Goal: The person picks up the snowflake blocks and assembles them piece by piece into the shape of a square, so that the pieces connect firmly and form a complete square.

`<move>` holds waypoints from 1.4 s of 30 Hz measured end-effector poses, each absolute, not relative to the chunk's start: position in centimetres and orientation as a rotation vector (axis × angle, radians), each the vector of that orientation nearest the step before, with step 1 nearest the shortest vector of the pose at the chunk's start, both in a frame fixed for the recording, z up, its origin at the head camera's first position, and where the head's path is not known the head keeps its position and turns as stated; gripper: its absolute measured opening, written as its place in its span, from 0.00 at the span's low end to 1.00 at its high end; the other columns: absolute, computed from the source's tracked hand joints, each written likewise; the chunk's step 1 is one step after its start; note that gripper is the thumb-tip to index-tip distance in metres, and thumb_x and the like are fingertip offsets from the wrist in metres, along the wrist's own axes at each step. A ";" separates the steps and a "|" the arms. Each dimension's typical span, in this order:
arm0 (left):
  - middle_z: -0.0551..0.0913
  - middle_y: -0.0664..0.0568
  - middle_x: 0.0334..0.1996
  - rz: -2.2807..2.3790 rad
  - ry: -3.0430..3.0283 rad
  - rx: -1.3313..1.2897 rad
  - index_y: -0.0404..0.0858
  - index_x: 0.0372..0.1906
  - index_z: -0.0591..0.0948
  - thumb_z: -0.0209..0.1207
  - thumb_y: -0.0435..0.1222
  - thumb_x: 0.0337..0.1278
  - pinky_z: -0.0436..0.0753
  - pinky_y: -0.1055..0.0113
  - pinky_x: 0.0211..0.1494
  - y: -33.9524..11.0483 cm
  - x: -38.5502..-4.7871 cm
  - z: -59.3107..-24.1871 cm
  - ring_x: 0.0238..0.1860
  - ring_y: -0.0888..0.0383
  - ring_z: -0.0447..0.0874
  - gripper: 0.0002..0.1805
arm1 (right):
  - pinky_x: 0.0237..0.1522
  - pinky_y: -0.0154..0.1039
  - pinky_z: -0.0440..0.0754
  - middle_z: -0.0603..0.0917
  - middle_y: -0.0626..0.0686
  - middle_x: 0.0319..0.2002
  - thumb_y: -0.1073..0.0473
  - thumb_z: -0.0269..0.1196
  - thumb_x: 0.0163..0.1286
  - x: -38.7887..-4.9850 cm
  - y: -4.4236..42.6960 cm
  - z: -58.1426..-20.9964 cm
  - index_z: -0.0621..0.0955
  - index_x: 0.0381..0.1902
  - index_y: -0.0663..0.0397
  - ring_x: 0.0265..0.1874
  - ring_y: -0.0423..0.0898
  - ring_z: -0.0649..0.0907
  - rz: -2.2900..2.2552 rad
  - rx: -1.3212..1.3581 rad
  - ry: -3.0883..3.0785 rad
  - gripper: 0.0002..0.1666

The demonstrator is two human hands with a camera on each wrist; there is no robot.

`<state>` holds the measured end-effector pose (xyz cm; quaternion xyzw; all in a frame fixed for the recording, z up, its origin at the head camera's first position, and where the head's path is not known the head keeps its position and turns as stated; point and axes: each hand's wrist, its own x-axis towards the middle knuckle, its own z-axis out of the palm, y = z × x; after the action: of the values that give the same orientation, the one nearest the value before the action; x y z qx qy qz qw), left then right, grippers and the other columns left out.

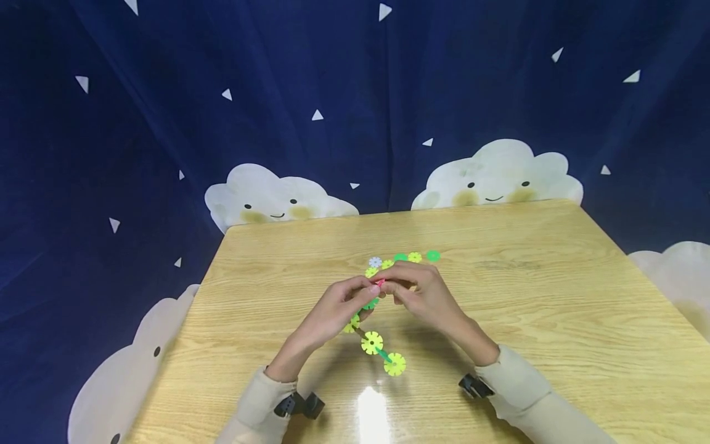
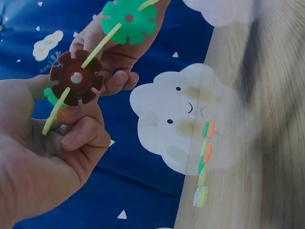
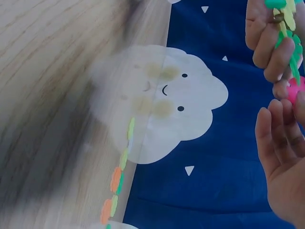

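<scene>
Slotted plastic discs joined edge to edge form a chain, with a yellow disc and another at its lower end. My left hand grips the chain near its upper end. In the left wrist view a brown disc and a green disc of the chain stand in front of the hands, linked by thin yellow discs seen edge-on. My right hand meets the left and pinches a pink disc at the chain's end. The fingers partly hide the pink disc, so I cannot tell how far it is slotted in.
Beyond the hands, loose discs lie in a row on the wooden table, among them a pale blue disc, a green disc and an orange disc. A dark blue curtain with clouds hangs behind the table's far edge.
</scene>
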<state>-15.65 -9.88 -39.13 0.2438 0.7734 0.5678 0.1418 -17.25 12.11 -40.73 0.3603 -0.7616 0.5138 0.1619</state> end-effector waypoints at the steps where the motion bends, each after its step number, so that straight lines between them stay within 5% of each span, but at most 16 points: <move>1: 0.73 0.51 0.26 1.630 2.246 0.704 0.38 0.49 0.82 0.51 0.49 0.82 0.66 0.70 0.29 -9.9 -15.6 -39.1 0.28 0.56 0.71 0.19 | 0.21 0.34 0.78 0.87 0.48 0.30 0.68 0.70 0.69 -17.3 12.3 -40.6 0.90 0.47 0.50 0.19 0.44 0.80 1.468 1.019 -2.192 0.11; 7: 0.71 0.52 0.24 1.615 2.298 0.658 0.37 0.52 0.83 0.46 0.52 0.83 0.66 0.70 0.27 -10.2 -15.5 -39.0 0.25 0.58 0.67 0.24 | 0.22 0.35 0.78 0.82 0.51 0.29 0.65 0.61 0.78 -18.8 14.8 -40.7 0.87 0.55 0.52 0.20 0.50 0.81 1.562 0.786 -2.363 0.13; 11: 0.70 0.52 0.23 1.650 2.296 0.615 0.38 0.51 0.83 0.47 0.51 0.83 0.64 0.71 0.26 -10.4 -15.3 -39.1 0.25 0.58 0.67 0.22 | 0.27 0.43 0.85 0.84 0.57 0.39 0.60 0.61 0.79 -20.7 16.9 -41.6 0.82 0.61 0.51 0.24 0.57 0.84 1.578 0.574 -2.491 0.15; 16: 0.71 0.51 0.25 1.710 2.266 0.576 0.40 0.49 0.83 0.47 0.51 0.83 0.65 0.71 0.28 -10.5 -15.2 -39.2 0.27 0.57 0.70 0.21 | 0.35 0.55 0.88 0.81 0.66 0.54 0.66 0.61 0.78 -22.8 18.9 -43.4 0.77 0.66 0.57 0.30 0.63 0.85 1.581 0.436 -2.624 0.21; 26: 0.72 0.50 0.23 1.788 2.227 0.515 0.37 0.53 0.82 0.46 0.48 0.84 0.67 0.72 0.28 -10.6 -15.1 -39.2 0.26 0.56 0.71 0.20 | 0.28 0.39 0.82 0.73 0.69 0.63 0.75 0.63 0.69 -24.9 20.6 -47.1 0.77 0.64 0.68 0.27 0.48 0.81 1.480 0.453 -2.873 0.25; 30: 0.72 0.50 0.23 1.800 2.227 0.501 0.37 0.53 0.81 0.45 0.48 0.84 0.69 0.71 0.28 -10.6 -15.1 -39.3 0.26 0.56 0.71 0.21 | 0.31 0.42 0.84 0.75 0.69 0.63 0.75 0.65 0.68 -25.3 20.5 -47.8 0.79 0.62 0.69 0.28 0.49 0.82 1.393 0.503 -2.882 0.25; 36: 0.73 0.48 0.23 1.824 2.198 0.486 0.37 0.54 0.80 0.44 0.46 0.84 0.70 0.71 0.29 -10.4 -15.1 -39.3 0.26 0.55 0.73 0.20 | 0.58 0.58 0.81 0.83 0.64 0.56 0.74 0.70 0.63 -25.9 19.9 -48.2 0.83 0.55 0.66 0.53 0.61 0.82 1.163 0.559 -2.887 0.21; 42: 0.73 0.48 0.25 1.833 2.172 0.501 0.36 0.54 0.79 0.45 0.45 0.84 0.71 0.71 0.31 -10.1 -15.1 -39.3 0.27 0.54 0.73 0.19 | 0.54 0.57 0.82 0.86 0.61 0.51 0.76 0.71 0.61 -26.0 19.6 -48.2 0.85 0.51 0.62 0.49 0.59 0.83 1.028 0.545 -2.900 0.20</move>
<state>-15.11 -10.10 -39.34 0.1720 0.7464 0.6301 0.1274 -26.05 19.62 -48.17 0.1744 -0.9281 0.3290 0.0086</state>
